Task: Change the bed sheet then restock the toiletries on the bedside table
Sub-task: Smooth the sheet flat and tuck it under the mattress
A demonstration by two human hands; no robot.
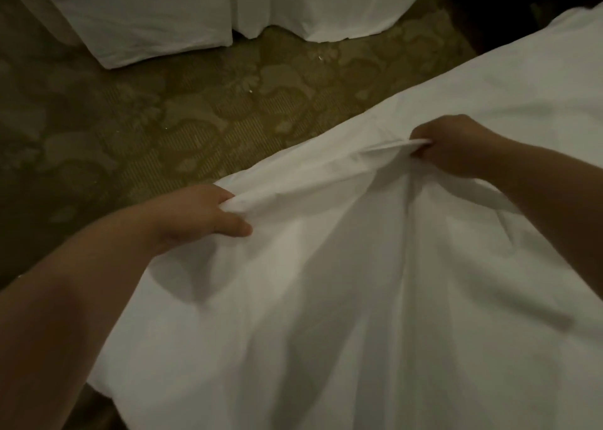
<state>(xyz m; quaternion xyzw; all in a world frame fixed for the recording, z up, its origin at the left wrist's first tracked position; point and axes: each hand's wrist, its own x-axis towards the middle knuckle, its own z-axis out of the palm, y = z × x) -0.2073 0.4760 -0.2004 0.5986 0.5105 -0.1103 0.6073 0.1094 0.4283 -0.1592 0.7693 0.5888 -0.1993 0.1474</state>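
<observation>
A big white bed sheet (pixel 375 283) fills the view from 3 o'clock round to 6 o'clock. It looks thin and soft, like cotton, with long folds and gray shadows in it. Its free edge runs in a slanted line from 7 o'clock up toward 2 o'clock, and that is its long way too. The folds spread out like a fan from the edge down toward 6 o'clock.

The left hand (pixel 202 214) is at about 8 o'clock from the middle. Its fingers are curled tight round a bunch of the sheet's edge, and the thumb lies along the cloth. The right hand (pixel 453 146) is at about 3 o'clock. It is closed like a fist and pinches a raised ridge of the sheet. The cloth between the two hands looks pulled up into a wrinkled hump.

The carpet (pixel 195 119) at 10 o'clock is dull green-brown with a curly leaf pattern and small white specks. More white cloth (pixel 156 15) hangs down to the carpet at 12 o'clock, smooth with straight creases.
</observation>
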